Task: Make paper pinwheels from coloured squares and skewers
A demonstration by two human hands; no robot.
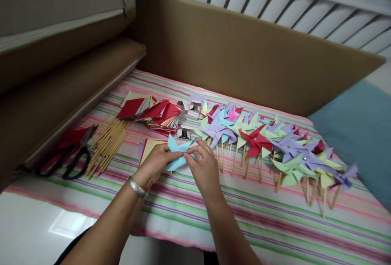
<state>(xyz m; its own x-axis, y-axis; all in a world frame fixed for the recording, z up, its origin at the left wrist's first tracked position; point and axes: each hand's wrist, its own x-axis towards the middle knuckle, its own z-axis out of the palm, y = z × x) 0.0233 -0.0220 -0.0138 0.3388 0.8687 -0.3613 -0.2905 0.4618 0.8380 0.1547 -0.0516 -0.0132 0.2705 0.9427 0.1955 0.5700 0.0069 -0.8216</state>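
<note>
A light blue paper pinwheel [177,146] with its blades partly folded in is held between both hands, above the striped cloth. My left hand [155,162] pinches its left side with thumb and fingers; a silver bangle circles that wrist. From the right, my right hand [204,165] is closed on the paper near its centre, thumb and fingertips together. Whether a pin is in the fingers cannot be made out. Just beyond the hands stands a small open box [185,132] with dark little pieces inside. Under the left hand lies a stack of coloured paper sheets [146,151].
Finished pinwheels on sticks [256,139] spread in a row to the right. Paper piles [152,112], wooden sticks [108,145] and black-handled scissors [73,155] lie to the left. A brown panel [229,49] closes off the back; stacked cushions [61,57] stand at left.
</note>
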